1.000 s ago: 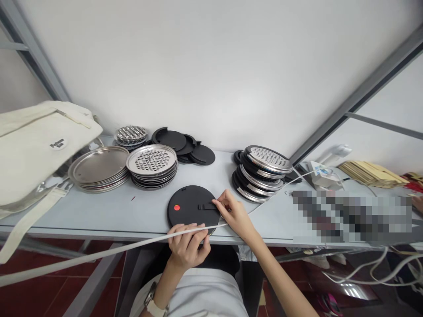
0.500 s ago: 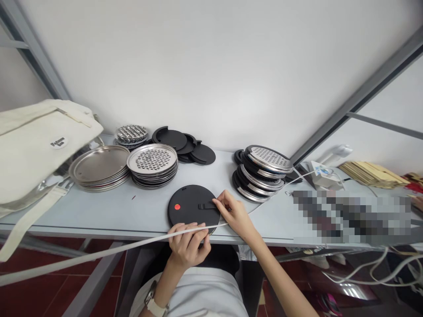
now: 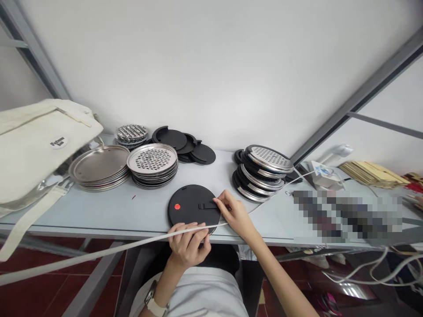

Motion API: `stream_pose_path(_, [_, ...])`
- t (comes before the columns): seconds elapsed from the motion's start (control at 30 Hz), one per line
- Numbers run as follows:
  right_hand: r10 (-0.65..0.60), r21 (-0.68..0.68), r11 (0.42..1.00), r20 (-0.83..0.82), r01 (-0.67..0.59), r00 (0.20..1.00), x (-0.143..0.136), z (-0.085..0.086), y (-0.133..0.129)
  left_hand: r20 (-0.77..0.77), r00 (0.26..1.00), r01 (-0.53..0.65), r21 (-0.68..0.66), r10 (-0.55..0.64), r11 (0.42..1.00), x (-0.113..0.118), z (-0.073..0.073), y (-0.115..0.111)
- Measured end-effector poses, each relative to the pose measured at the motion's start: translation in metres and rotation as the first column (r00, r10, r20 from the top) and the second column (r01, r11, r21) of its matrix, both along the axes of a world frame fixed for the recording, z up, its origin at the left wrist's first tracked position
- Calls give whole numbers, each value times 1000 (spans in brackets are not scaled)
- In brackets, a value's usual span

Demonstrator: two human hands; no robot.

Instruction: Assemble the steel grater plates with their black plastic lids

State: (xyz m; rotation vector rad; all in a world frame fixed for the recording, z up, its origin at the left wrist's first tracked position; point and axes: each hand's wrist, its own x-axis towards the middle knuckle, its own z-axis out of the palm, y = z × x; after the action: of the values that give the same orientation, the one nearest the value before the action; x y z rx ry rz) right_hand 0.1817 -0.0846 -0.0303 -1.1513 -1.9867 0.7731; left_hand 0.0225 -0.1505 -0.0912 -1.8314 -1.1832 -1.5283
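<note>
A round black disc [image 3: 190, 209] with a red dot lies flat near the table's front edge. My left hand [image 3: 189, 246] grips its near rim, fingers on top and thumb at the edge. At the disc's right side, my right hand [image 3: 233, 213] pinches the end of a small black strip [image 3: 207, 205] that lies across the disc's surface. A white cable [image 3: 132, 243] runs in front of the disc and over the left fingers.
Metal plates [image 3: 99, 165] and perforated grater discs [image 3: 152, 160] are stacked at left beside a cream bag [image 3: 39, 145]. Black discs [image 3: 203, 154] lie behind. Assembled discs [image 3: 264, 171] are piled at right, near a white adapter [image 3: 322, 176] and yellow envelopes [image 3: 372, 175].
</note>
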Motion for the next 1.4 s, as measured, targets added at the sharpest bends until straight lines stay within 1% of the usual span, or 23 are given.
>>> stream_pose_path(0.73, [19, 4, 1000, 29, -19, 999, -1, 3, 0, -10, 1000, -10, 0, 10, 1000, -1, 2, 0])
stream_pose_path(1.07, [26, 3, 1000, 29, -26, 999, -1, 4, 0, -20, 1000, -6, -5, 6, 1000, -2, -2, 0])
stream_pose_path(1.4, [28, -9, 1000, 30, -27, 999, -2, 5, 0, -14, 1000, 0, -9, 0, 1000, -2, -3, -1])
